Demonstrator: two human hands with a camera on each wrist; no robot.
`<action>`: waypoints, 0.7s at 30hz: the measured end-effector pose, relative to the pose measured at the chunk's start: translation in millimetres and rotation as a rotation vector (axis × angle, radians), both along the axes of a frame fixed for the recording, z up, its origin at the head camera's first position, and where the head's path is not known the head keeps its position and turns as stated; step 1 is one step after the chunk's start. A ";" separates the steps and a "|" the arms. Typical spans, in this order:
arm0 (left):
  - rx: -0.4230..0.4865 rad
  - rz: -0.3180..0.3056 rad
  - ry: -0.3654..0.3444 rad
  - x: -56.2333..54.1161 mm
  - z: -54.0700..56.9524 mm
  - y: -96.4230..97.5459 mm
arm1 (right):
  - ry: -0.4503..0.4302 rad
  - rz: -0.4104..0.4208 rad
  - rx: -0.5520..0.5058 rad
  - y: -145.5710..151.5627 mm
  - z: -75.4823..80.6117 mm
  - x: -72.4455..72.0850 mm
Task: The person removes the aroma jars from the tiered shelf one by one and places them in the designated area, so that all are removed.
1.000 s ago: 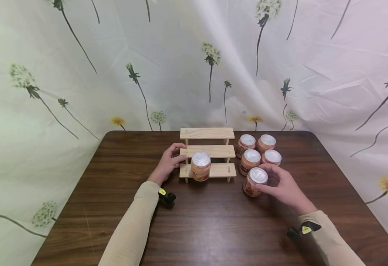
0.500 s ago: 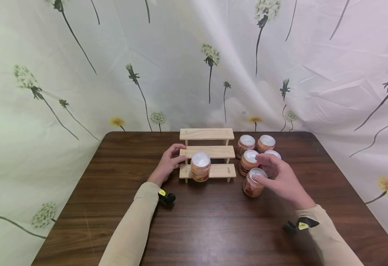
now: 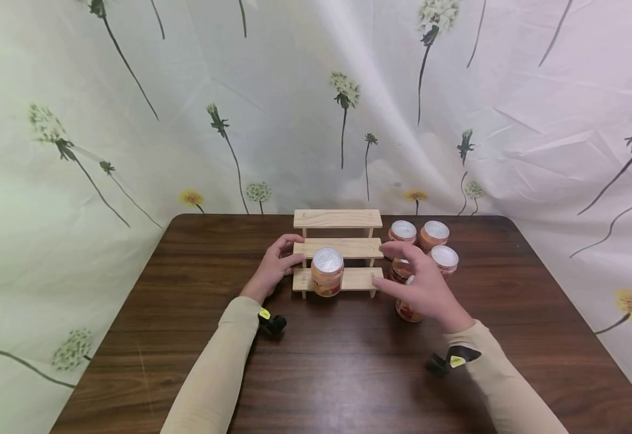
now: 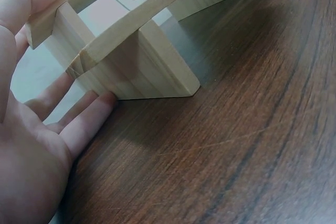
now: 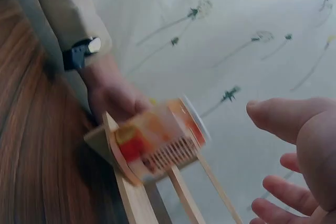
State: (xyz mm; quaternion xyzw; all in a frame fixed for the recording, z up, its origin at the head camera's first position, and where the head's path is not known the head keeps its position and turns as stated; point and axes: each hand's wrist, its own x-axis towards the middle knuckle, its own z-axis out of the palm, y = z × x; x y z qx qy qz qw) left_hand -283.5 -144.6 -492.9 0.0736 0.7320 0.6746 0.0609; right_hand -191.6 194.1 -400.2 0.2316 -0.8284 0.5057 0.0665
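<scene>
A three-step wooden stand (image 3: 338, 248) stands at the back middle of the table. On its lowest step, left of centre, sits a jar (image 3: 327, 280) with an orange label and silver lid, also seen as the jar (image 5: 160, 140) in the right wrist view. My left hand (image 3: 272, 268) holds the stand's left end; in the left wrist view one digit lies on a step and lower fingers (image 4: 89, 121) touch the leg. My right hand (image 3: 424, 289) hovers beside the stand's right end, thumb and fingers spread with nothing between them, hiding parts of two jars.
Right of the stand are several similar jars, among them a back-left jar (image 3: 402, 232), a back-right jar (image 3: 436, 234), another jar (image 3: 444, 259) and the nearest jar (image 3: 408, 311). Behind the dark wooden table (image 3: 316, 374) hangs a dandelion-print cloth (image 3: 294, 120).
My right hand has let go of the nearest jar and moved left, over the jars toward the stand. That jar stays in place. My left hand has not moved.
</scene>
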 end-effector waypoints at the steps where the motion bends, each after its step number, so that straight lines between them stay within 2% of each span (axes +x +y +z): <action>1: 0.000 -0.001 0.002 -0.5 -0.4 -0.1 | -0.005 0.010 0.003 -5.0 0.2 -0.5; 5: 0.000 0.000 0.006 -1.5 -0.9 -0.2 | -0.022 0.047 0.020 -24.8 -2.5 -4.0; 12: -0.013 0.001 0.004 -0.6 2.8 1.0 | -0.044 0.031 0.055 -54.8 -10.3 -14.1; 21: -0.057 0.016 -0.010 3.6 8.4 2.6 | -0.098 0.063 0.091 -74.4 -20.8 -28.5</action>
